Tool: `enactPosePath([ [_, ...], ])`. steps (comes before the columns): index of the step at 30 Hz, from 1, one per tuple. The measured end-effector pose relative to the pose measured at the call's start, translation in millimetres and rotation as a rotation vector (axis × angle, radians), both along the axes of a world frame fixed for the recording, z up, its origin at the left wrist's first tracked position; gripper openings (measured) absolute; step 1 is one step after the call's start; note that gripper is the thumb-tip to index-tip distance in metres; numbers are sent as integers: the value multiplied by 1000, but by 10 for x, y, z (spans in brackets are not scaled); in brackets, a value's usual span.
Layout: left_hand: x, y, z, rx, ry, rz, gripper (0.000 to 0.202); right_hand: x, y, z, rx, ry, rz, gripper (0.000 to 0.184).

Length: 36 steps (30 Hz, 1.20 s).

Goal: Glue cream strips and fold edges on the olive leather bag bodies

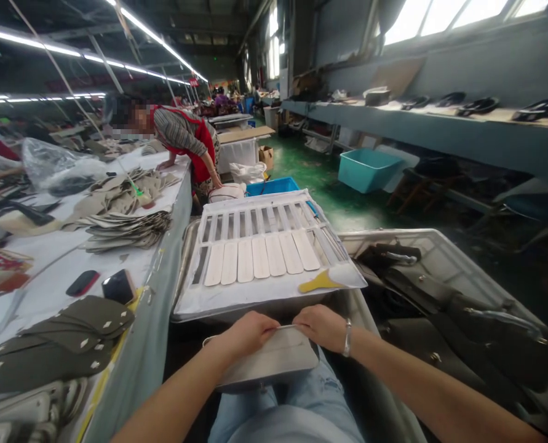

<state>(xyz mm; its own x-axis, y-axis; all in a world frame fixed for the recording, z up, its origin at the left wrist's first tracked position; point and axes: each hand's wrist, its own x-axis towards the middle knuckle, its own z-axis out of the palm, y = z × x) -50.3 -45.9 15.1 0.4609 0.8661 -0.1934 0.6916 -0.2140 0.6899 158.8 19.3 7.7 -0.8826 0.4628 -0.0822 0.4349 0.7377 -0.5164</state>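
A pale beige bag piece with rounded lower corners rests above my lap. My left hand pinches its upper edge near the middle, fingers closed. My right hand, with a bracelet at the wrist, grips the same edge a little to the right. What the fingertips press on is partly hidden. Just beyond both hands lies a white slotted board, carrying a row of several cream rounded strips. A yellow scraper-like tool lies at the board's near right.
Left is a white worktable with dark cut pieces, a stack of beige pieces and a phone. Right stands a crate of dark bags. Ahead, a person in a red apron leans over the table.
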Motion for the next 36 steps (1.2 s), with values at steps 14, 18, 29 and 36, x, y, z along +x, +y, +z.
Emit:
enactPosePath([
  [14, 88, -169, -90, 144, 297, -226, 42, -98, 313, -2, -420, -211, -46, 29],
  [18, 128, -176, -99, 137, 343, -267, 48, -269, 447, -36, -535, -288, 70, 23],
  [29, -924, -133, 17, -167, -43, -191, 47, -421, 515, -342, -874, -132, 125, 45],
  [36, -848, -290, -184, 5, 165, -299, 48, -773, 359, -306, -859, -155, 268, 49],
])
